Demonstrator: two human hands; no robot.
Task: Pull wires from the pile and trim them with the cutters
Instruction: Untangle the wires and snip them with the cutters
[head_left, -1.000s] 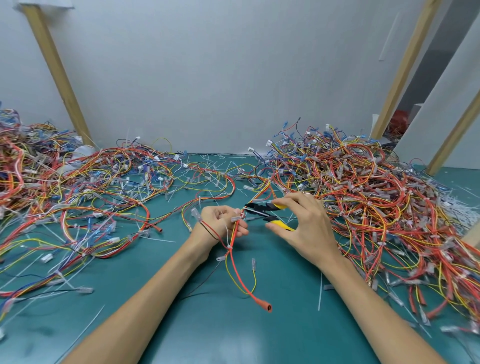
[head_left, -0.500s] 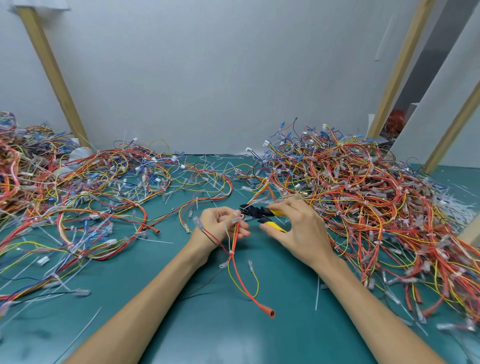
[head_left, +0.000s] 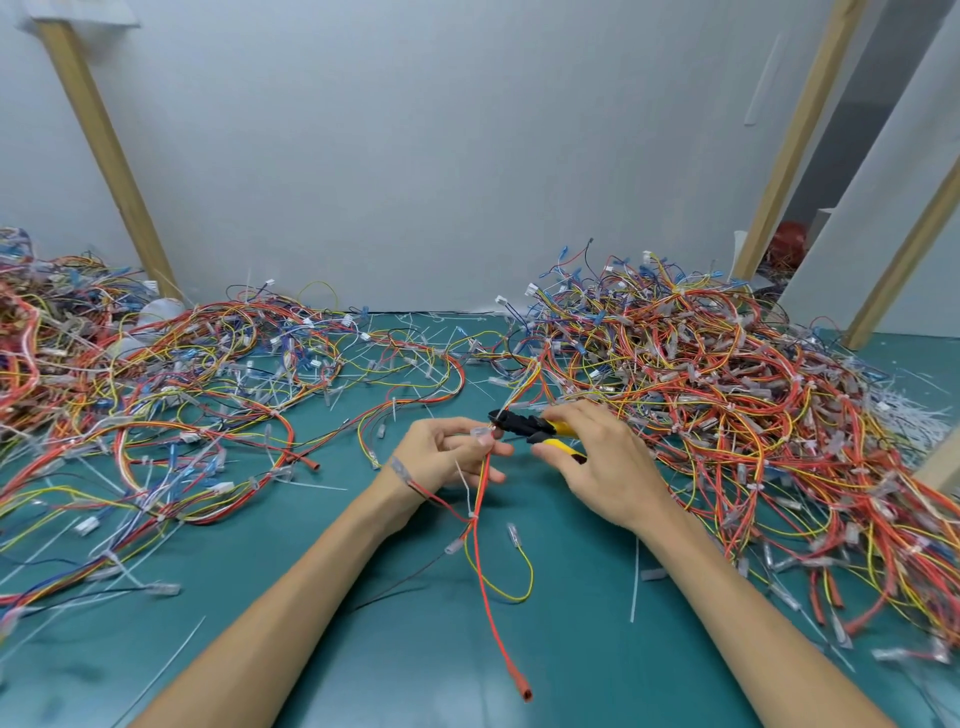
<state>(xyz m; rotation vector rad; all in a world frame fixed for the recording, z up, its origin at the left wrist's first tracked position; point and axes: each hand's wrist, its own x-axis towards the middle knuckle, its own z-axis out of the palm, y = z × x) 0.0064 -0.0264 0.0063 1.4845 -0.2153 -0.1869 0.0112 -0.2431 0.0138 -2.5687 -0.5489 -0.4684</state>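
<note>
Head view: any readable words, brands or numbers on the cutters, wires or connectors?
No text can be read.
On the cutters in the right hand: no brand or marking shows.
On the wires and connectors: any print is too small and blurred to read.

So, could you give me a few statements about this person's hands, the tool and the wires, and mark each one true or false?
1. The right hand holds the cutters by their yellow handles. True.
2. The left hand is empty. False: it pinches a small wire bundle, close to the cutters' black tip.
3. The bundle's longest wire ends in a blue cap. False: the long red wire ends in a red cap.
4. A left heap and a right heap of wires lie on either side of the hands on the green table. True.
</note>
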